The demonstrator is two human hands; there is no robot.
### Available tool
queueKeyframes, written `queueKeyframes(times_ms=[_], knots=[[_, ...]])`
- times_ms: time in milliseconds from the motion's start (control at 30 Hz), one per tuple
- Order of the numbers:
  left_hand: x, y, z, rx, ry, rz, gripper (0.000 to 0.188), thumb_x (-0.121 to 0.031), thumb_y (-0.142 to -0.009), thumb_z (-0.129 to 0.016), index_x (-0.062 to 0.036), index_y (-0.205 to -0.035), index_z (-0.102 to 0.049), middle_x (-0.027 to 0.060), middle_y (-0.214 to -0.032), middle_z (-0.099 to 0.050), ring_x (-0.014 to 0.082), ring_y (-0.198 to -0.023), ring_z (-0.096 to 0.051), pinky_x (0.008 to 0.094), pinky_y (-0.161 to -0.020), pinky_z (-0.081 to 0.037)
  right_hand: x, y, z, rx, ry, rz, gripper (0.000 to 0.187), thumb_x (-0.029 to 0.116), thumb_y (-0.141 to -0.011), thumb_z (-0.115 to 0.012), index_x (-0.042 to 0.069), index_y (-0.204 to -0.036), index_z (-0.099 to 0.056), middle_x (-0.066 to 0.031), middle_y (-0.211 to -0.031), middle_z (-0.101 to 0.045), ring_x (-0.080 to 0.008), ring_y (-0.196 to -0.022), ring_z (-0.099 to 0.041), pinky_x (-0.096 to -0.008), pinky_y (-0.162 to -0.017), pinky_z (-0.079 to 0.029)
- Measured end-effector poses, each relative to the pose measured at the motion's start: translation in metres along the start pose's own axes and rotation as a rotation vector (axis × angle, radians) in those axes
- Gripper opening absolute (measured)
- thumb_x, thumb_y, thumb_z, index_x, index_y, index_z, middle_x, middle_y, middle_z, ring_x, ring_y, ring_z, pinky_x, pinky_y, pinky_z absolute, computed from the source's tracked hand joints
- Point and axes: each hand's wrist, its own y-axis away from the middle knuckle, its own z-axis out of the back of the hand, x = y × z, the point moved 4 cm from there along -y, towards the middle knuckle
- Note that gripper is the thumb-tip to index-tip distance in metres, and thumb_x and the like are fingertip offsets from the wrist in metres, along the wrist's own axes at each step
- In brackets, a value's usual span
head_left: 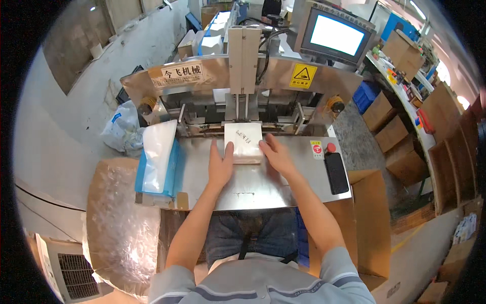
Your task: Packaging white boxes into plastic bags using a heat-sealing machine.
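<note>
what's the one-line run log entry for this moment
white square package: on steel worktop | left hand: open, at its left edge | right hand: open, at its right edge | black smartphone: worktop's right side

**Writing and signs in view**

A pale label with large dark Chinese characters is on the left part of the machine's metal panel. Toward the panel's right end is a yellow warning sign: a black triangle with a pictogram, characters beneath it. On the steel tabletop, a red-and-white sticker sits just beside the red button. Dark slanting marks cross the top of the white packet. Small characters run along the upper frame of the monitor; the shirt carries small lettering near its dark stripe.
</note>
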Motion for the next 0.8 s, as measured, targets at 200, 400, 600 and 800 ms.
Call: queueKeyframes(times_ms=[200,400,600,800], knots=[[0.018,-0.029,-0.014,0.017,0.096,0.071,0.064,-0.04,-0.092,-0.07,0.0047,-0.132,-0.048,0.0164,-0.114,-0.066,0.0242,-0.101,-0.062,0.0339,-0.09,-0.048,0.006,0.003,-0.024,0.092,-0.187,0.032,0.063,0.036,-0.096,-0.065,-0.008,-0.137,-0.049,-0.0198,-0.122,-0.066,-0.026,-0.111,-0.063,-0.0365,-0.095,-0.048],[-0.007,0.022,0.002,0.206,0.434,-0.028,0.051,-0.011,-0.079,-0.082,-0.0008,-0.117,-0.05,0.0137,-0.106,-0.063,0.0196,-0.094,-0.062,0.0338,-0.083,-0.052,0.031,0.062,0.032,0.003,0.145,-0.087,0.072,0.037,-0.09,-0.072,-0.002,-0.144,-0.045,-0.019,-0.137,-0.056,-0.0267,-0.125,-0.056,-0.0369,-0.107,-0.043],[-0.039,0.053,-0.017,0.666,0.37,-0.019,0.062,-0.012,-0.078,-0.084,-0.0007,-0.13,-0.052,0.0125,-0.12,-0.062,0.0199,-0.111,-0.061,0.0338,-0.096,-0.049,0.036,0.088,0.049,0.488,-0.223,-0.148,0.104,0.025,-0.076,-0.086,-0.006,-0.153,-0.024,-0.0253,-0.137,-0.053,-0.0278,-0.128,-0.053,-0.0346,-0.108,-0.04],[-0.023,-0.034,-0.059,0.565,-0.406,-0.393,0.062,-0.043,-0.088,-0.071,0.0013,-0.13,-0.057,0.0275,-0.138,-0.053,0.0385,-0.128,-0.053,0.045,-0.105,-0.045,0.01,0.13,0.125,0.059,-0.206,-0.269,0.092,0.022,-0.074,-0.087,-0.004,-0.148,-0.038,-0.0161,-0.131,-0.06,-0.0223,-0.12,-0.057,-0.0337,-0.103,-0.045]])
